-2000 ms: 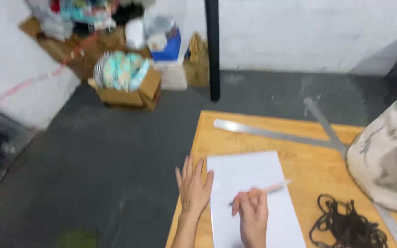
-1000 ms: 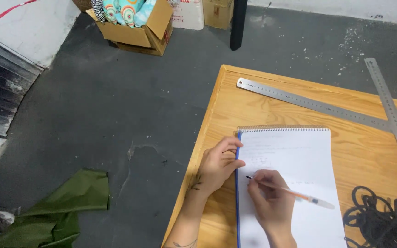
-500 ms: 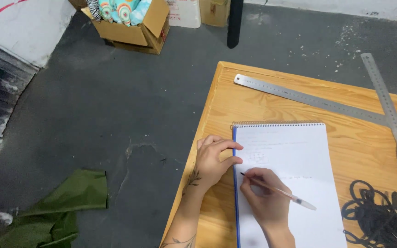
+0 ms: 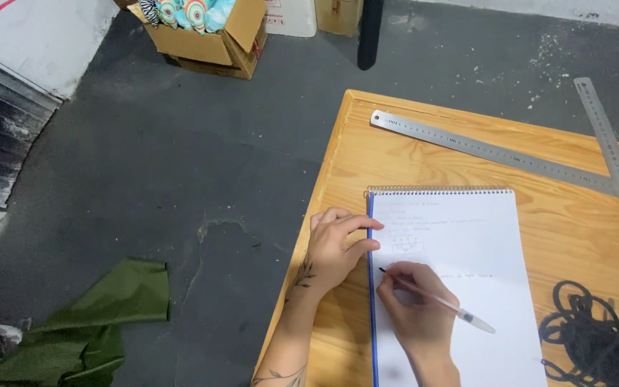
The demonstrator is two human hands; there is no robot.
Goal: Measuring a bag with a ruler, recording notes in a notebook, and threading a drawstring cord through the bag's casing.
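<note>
Notepad [image 4: 467,272], white, spiral-bound along its top edge with a blue left border, lying flat on the wooden table [image 4: 367,143] near its left side; faint handwritten lines fill the upper part of the page, too small to read; right hand [image 4: 413,308] pinches a clear pen [image 4: 442,301] between fingers and thumb, tip touching the page at its left margin; left hand [image 4: 334,247] rests spread and flat on the table, fingertips touching the pad's left edge; steel ruler [image 4: 488,149] lies beyond the pad; black cord [image 4: 592,344] coiled at right; green cloth [image 4: 87,322] on the floor
</note>
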